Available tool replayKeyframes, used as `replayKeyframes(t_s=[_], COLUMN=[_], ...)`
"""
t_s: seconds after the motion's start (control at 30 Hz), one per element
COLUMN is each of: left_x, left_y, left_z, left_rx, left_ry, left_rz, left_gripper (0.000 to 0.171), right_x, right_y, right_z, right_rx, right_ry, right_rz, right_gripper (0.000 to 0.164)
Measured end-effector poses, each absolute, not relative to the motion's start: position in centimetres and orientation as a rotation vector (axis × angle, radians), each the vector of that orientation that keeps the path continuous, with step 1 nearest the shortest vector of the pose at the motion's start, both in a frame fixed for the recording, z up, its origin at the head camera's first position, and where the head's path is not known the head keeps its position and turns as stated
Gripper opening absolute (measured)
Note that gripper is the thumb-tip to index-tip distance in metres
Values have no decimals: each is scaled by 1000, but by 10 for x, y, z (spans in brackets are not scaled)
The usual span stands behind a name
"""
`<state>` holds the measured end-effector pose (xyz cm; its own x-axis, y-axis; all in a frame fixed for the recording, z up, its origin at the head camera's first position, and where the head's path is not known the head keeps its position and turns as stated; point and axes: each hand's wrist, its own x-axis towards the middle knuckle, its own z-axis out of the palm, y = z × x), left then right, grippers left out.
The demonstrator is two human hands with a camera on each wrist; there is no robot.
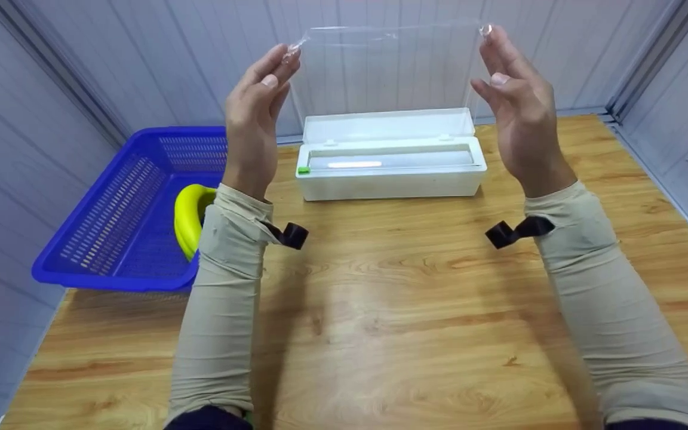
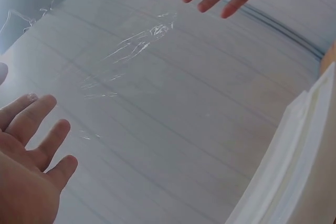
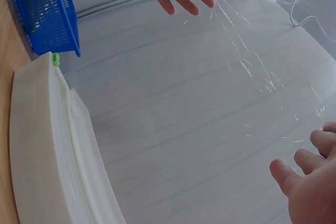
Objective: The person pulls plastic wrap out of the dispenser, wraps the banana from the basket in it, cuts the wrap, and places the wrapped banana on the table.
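Observation:
A clear sheet of plastic wrap [image 1: 389, 68] stretches upright between both raised hands, above and behind a white wrap dispenser [image 1: 392, 185] whose lid [image 1: 389, 124] stands up. At the top left corner, the left hand [image 1: 255, 116] holds the bunched film at its fingertips, its other fingers spread. The right hand [image 1: 523, 107] holds the opposite top corner at its fingertips in the same way. Creases run across the film in the left wrist view. How the film's lower edge meets the dispenser is hard to make out. A green slider [image 1: 303, 170] sits at the dispenser's left end.
On the left of the wooden table [image 1: 392, 310] stands a blue plastic basket [image 1: 111, 280] with yellow bananas [image 1: 187, 221] inside, partly hidden by the left forearm. Pale panelled walls [image 1: 159, 71] rise behind and at both sides. A black wrist mount [image 1: 292, 235] juts from the left sleeve.

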<state>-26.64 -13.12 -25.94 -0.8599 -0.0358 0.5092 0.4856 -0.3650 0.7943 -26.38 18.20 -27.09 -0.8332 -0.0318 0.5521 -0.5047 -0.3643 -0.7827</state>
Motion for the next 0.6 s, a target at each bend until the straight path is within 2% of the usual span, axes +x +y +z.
replayKeyframes(t_s=[0.6], left_x=[-267], left_y=[-129], left_z=[-245], left_rx=[-593], left_ry=[-1506], left_rz=[-2265], left_gripper=[49], right_x=[-267], right_y=[181], right_z=[-261], right_rx=[831], right_ry=[-1514], right_rz=[2119], right_gripper=[67])
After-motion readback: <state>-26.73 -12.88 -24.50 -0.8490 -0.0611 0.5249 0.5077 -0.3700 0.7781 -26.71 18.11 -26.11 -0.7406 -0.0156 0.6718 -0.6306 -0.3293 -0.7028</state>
